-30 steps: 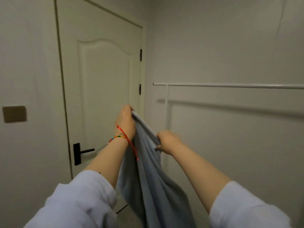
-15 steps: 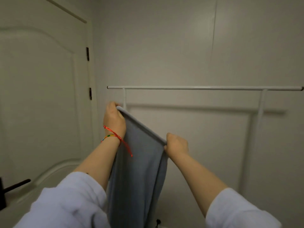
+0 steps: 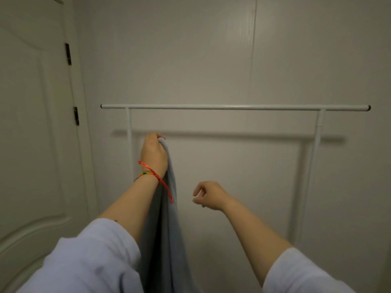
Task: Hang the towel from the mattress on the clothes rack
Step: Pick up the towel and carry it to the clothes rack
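Note:
A grey towel (image 3: 167, 225) hangs straight down from my left hand (image 3: 153, 153), which grips its top corner a little below the rack's top bar. My left wrist wears a red and multicoloured string bracelet. My right hand (image 3: 208, 195) is to the right of the towel, apart from it, fingers loosely curled with nothing in them. The white clothes rack (image 3: 232, 107) stands against the wall ahead, its horizontal bar above both hands, with one upright near my left hand and another at the right.
A closed white door (image 3: 36, 123) with black hinges is on the left, next to the rack's left end. A plain white panelled wall (image 3: 211, 49) lies behind the rack.
My right hand has let go of the towel's edge and moved down and right. The towel now hangs from my left hand alone. The view has turned right to face the rack.

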